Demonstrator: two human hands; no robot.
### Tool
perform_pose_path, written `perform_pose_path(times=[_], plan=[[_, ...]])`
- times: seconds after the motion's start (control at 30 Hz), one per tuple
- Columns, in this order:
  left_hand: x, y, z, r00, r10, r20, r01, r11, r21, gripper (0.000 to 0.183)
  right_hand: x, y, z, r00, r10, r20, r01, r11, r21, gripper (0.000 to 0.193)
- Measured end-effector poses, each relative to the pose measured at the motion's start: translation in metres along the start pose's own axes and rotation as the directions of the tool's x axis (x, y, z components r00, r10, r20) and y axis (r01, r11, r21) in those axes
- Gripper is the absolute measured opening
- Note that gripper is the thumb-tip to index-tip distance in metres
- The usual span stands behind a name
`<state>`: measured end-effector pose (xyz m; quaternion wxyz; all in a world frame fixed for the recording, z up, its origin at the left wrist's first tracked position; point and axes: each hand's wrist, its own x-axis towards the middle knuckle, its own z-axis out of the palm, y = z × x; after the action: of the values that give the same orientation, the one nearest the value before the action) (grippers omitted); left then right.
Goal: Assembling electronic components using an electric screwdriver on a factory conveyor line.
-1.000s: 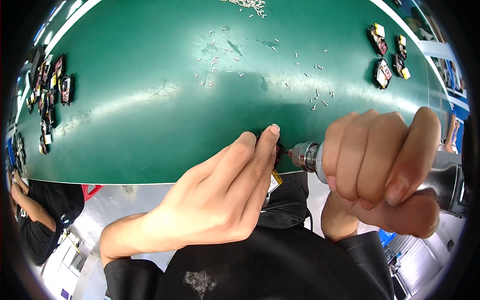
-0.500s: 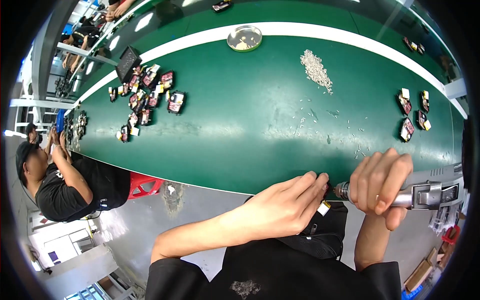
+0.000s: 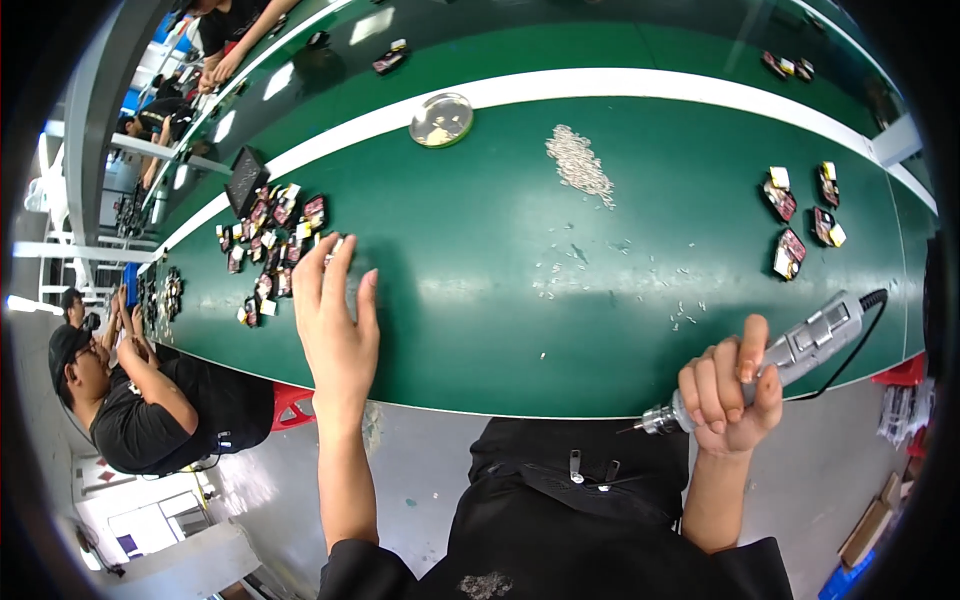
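Observation:
My left hand (image 3: 340, 325) reaches over the left part of the green table with its fingers spread apart. Small black units (image 3: 290, 225) with red faces and yellow-white tags lie in a loose heap around its fingertips. One unit is partly covered by those fingers; whether they touch it I cannot tell. Wrapped in my right hand (image 3: 728, 390) is a grey electric screwdriver (image 3: 815, 340). Its thin bit points left at the table's near edge, and a black cord leaves its rear end.
Silvery small parts (image 3: 578, 165) form a pile at the far middle, with loose ones scattered nearer. Beyond stands a round metal dish (image 3: 441, 121). Several more units (image 3: 788, 254) lie at the right. A black tray (image 3: 247, 182) borders the heap. A co-worker (image 3: 150, 400) sits at the left.
My left hand has left the screwdriver's tip, where it held a tagged unit, and swung far left to the heap. The screwdriver has tilted, its rear end raised. The view has shifted somewhat.

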<state>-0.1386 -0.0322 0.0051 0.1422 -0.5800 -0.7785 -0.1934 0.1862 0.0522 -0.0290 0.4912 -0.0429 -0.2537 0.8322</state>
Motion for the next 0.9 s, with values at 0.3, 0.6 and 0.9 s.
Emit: perform_pose_path(times=[0.3, 0.6, 0.9], plan=[[-0.024, 0.102, 0.003, 0.886, 0.423, 0.19, -0.293, 0.828, -0.479, 0.027, -0.005, 0.0, -0.011, 1.0, -0.005, 0.008, 0.005, 1.0, 0.026, 0.022], [-0.028, 0.103, 0.0, 0.887, 0.403, 0.225, -0.293, 0.869, -0.399, 0.028, -0.008, 0.001, -0.015, 1.0, -0.001, 0.027, -0.001, 0.998, 0.07, 0.021], [-0.037, 0.1, -0.014, 0.862, 0.409, 0.3, -0.288, 0.882, -0.373, 0.026, -0.007, 0.001, -0.017, 0.999, -0.012, 0.043, 0.008, 0.996, 0.087, 0.021]])
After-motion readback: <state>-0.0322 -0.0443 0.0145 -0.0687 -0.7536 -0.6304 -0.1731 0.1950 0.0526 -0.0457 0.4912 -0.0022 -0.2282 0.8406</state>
